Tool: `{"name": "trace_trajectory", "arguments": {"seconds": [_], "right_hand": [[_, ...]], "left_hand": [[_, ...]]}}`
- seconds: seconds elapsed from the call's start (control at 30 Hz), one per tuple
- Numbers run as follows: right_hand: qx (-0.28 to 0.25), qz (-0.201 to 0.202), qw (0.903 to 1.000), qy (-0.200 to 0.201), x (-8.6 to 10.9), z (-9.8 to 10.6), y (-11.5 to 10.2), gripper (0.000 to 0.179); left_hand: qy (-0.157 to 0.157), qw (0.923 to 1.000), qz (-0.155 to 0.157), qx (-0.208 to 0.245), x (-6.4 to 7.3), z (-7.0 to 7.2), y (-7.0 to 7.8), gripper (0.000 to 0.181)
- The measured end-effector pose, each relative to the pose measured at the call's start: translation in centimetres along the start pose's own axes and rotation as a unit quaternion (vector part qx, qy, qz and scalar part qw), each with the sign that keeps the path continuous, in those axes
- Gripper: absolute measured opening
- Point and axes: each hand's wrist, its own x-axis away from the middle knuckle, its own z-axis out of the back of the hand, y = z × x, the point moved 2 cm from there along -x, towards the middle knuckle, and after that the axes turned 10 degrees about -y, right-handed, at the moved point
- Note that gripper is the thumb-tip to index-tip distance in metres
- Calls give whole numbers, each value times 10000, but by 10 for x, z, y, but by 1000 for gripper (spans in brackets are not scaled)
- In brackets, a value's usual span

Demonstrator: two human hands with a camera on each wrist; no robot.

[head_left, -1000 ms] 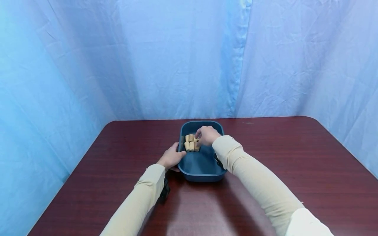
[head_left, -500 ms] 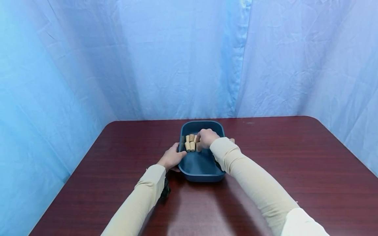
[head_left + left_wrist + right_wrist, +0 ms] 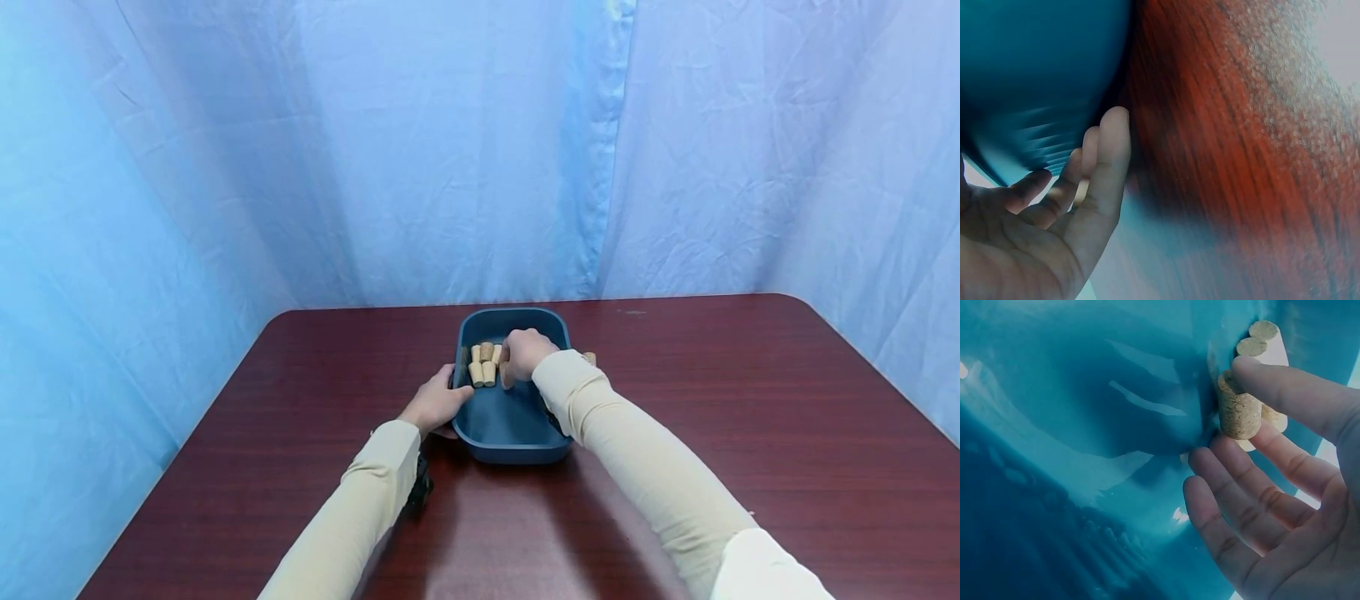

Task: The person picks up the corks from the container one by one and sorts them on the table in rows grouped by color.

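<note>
Evidently, the right hand [image 3: 528,350] pinches a cork [image 3: 1239,414] between thumb and fingers, beside other corks [image 3: 488,373] near the left wall of the blue tray [image 3: 510,418]. Tray floor stretches from them to the near rim. The left hand [image 3: 435,400] grips the left edge; table [image 3: 697,375] spreads widely either side, its far edge near the tray.

Blue curtains [image 3: 465,158] hang behind a reddish-brown table [image 3: 750,392].
</note>
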Motion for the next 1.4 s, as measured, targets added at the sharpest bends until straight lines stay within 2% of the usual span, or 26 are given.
{"name": "trace_trajectory", "arguments": {"seconds": [0.13, 0.43, 0.77, 1.03, 1.4], "right_hand": [[-60, 38, 10000, 54, 2, 4, -3, 11], [-142, 176, 9996, 183, 8, 12, -11, 27], [-37, 482, 9983, 320, 17, 27, -14, 13], [36, 652, 9970, 426, 33, 46, -11, 14], [171, 609, 9966, 536, 47, 64, 8, 39]], "left_hand": [[14, 10000, 29, -15, -2, 1, -2, 55], [15, 10000, 8, -20, -1, 3, -2, 54], [27, 10000, -11, -70, 1, 4, -2, 54], [-30, 10000, 4, -67, 2, 5, -2, 53], [-45, 10000, 35, -67, 0, 6, -3, 55]]}}
